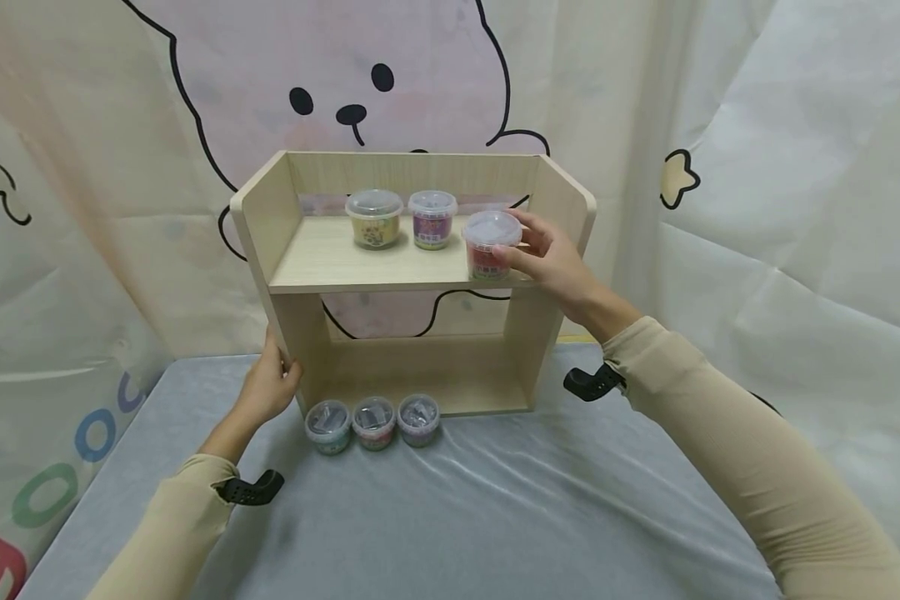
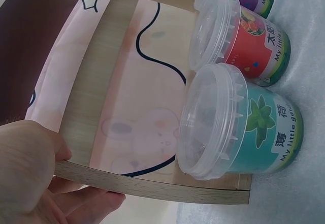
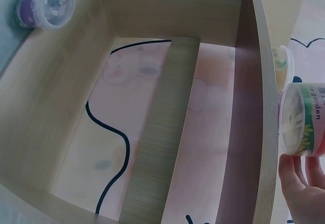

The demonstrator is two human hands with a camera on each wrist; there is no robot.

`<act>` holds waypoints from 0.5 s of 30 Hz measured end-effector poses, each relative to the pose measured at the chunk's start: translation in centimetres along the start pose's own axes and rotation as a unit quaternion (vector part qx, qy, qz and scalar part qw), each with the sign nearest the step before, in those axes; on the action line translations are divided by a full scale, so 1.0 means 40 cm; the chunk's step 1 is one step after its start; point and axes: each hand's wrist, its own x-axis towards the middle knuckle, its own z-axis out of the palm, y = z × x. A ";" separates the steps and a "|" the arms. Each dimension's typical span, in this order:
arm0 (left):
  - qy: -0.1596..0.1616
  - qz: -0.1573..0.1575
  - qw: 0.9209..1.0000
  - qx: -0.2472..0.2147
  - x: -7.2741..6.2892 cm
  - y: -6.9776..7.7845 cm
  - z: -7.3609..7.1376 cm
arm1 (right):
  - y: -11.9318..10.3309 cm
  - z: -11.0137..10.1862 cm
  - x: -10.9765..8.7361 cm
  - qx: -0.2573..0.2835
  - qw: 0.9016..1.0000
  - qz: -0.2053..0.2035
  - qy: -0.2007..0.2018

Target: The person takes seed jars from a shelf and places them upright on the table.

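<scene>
Cartoon-print curtain [image 1: 435, 67] | grey-blue cloth [image 1: 495, 517] | hands curled: left [image 1: 270, 382] gripping wooden shelf [image 1: 322, 260], right [image 1: 551, 257] holding red cup [image 1: 486, 258]

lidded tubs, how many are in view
6: a yellow tub and a purple tub on the upper shelf, a red tub in the right hand, and a teal tub, second red tub and second purple tub before the shelf unit.

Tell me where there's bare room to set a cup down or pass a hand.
Free: the upper shelf left of the yellow cup; the lower shelf, behind the three front cups; the table right of those cups. Crowded: the upper shelf's right end, with the purple cup, red cup and right hand.
</scene>
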 end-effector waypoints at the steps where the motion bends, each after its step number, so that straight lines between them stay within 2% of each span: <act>1: -0.001 -0.001 1.000 0.000 0.000 0.001 -0.001 | 0.001 0.000 -0.004 0.005 1.000 -0.003 -0.005; 8: -0.003 -0.004 1.000 0.001 0.000 0.000 0.001 | 0.009 0.005 -0.027 0.044 0.999 -0.009 -0.028; 15: 0.000 -0.001 1.000 0.004 -0.002 -0.003 0.001 | 0.012 0.005 -0.049 0.036 0.999 0.005 -0.035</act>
